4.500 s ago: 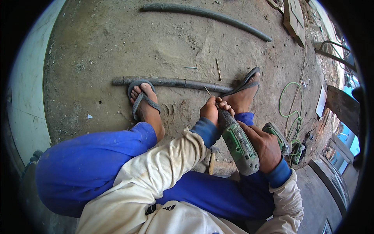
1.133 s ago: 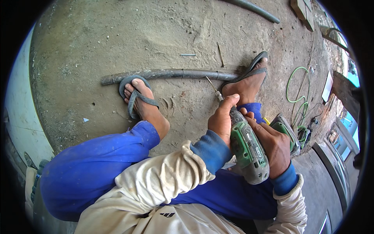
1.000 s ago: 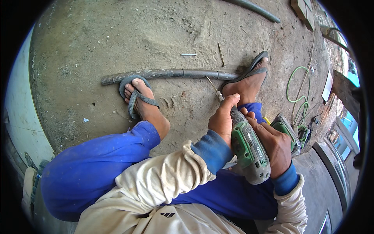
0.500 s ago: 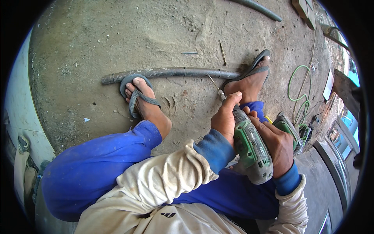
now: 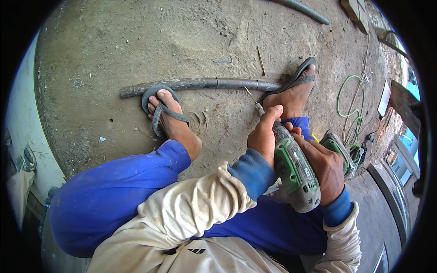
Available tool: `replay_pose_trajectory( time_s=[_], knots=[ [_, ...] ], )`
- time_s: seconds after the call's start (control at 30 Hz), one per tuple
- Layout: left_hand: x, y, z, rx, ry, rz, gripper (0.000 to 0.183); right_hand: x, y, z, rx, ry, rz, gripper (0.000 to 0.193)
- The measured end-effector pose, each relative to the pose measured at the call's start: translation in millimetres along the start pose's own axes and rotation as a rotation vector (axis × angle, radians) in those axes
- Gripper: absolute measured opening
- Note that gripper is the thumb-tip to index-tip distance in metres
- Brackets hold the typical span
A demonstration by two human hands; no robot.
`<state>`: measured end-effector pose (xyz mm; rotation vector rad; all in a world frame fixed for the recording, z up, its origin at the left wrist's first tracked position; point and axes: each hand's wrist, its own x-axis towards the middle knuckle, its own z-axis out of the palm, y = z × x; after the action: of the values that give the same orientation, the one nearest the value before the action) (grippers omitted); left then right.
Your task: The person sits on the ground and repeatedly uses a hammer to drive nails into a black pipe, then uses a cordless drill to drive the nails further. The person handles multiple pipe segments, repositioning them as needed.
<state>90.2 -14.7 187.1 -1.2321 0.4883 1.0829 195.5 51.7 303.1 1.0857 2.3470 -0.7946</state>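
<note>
A green-and-grey power drill point(image 5: 296, 170) is held in both of my hands, angled forward and to the left. My right hand point(image 5: 325, 166) is closed on its right side, with the fingers reaching toward the front. My left hand point(image 5: 264, 136) wraps the front end from the left, thumb up near the chuck; some of its fingers are hidden. From the chuck a thin bit point(image 5: 251, 94) points at a dark, curved pipe point(image 5: 195, 83) on the ground, its tip at or just short of the pipe. My sandalled feet rest on the pipe toward both ends.
Beyond the pipe lie a nail point(image 5: 223, 61) and a thin brown rod point(image 5: 261, 60). A second pipe point(image 5: 302, 10) is at the far edge. To the right are a green cable point(image 5: 339, 98), another green power tool point(image 5: 336, 144) and a grey metal frame point(image 5: 387, 195).
Very little differs. The whole view has shifted slightly to the right, and both hands keep the same hold on the drill.
</note>
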Motion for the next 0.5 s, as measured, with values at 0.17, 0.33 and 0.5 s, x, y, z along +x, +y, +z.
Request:
replay_pose_trajectory(
  time_s=[0.17, 0.33, 0.5],
  knots=[
    [-0.4, 0.1, -0.6, 0.003, -0.011, 0.0, 0.038, -0.2, -0.3, -0.1, -0.011, -0.018, 0.012, 0.061],
    [-1.1, 0.1, 0.7, 0.005, 0.016, 0.007, 0.039, 0.3, -0.5, -0.6, -0.001, -0.009, 0.002, 0.063],
    [-1.5, 0.5, 2.2, 0.014, 0.013, 0.011, 0.039, 0.5, -0.8, -2.0, 0.006, -0.018, 0.012, 0.064]
  ],
)
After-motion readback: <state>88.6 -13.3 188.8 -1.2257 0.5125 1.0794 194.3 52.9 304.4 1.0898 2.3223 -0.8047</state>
